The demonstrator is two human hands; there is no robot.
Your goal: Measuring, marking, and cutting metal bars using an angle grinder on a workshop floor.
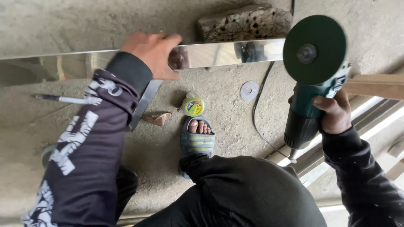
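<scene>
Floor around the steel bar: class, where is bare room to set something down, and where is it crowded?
Bare concrete lies between the pen and the sandal, and beyond the bar at upper left. Crowded: around the tape, washer, cord and grinder.

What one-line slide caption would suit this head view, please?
Left hand steadies a shiny metal bar on concrete while right hand holds an angle grinder.
</scene>
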